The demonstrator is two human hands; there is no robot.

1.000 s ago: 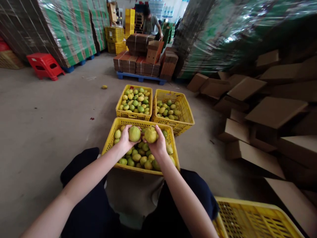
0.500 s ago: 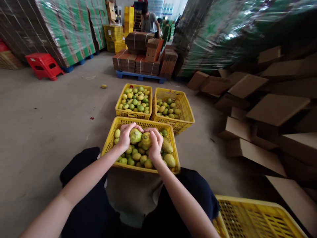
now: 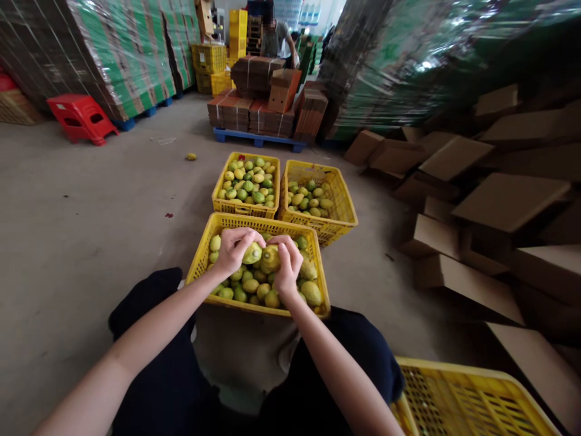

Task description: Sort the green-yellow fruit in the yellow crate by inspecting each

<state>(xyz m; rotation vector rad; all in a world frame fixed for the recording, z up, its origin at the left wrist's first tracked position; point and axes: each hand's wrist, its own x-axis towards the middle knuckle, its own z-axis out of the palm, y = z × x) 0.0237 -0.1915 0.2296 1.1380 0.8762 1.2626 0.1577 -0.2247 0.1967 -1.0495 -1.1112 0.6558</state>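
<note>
My left hand [image 3: 236, 248] is closed around a greenish-yellow lemon [image 3: 252, 253], its stem end facing me. Beside it, my right hand [image 3: 287, 261] grips a yellower lemon [image 3: 270, 258], with fingers wrapped over its top and right side. The two fruits are close together, above the near yellow crate [image 3: 258, 310]. Many green and yellow lemons [image 3: 250, 286] fill that crate below my hands. Parts of the held fruits are hidden by my fingers.
Two more yellow crates of lemons, left [image 3: 245, 209] and right [image 3: 341, 192], stand just beyond. Another yellow crate [image 3: 472, 375] is at my lower right. Cardboard boxes [image 3: 508, 200] pile up on the right. A red stool [image 3: 82, 118], a loose lemon [image 3: 190, 156] and a person [image 3: 279, 42] are farther off.
My left hand has turned its lemon and curled its fingers further over it. The lemon in my right hand has shifted slightly right and toward me.
</note>
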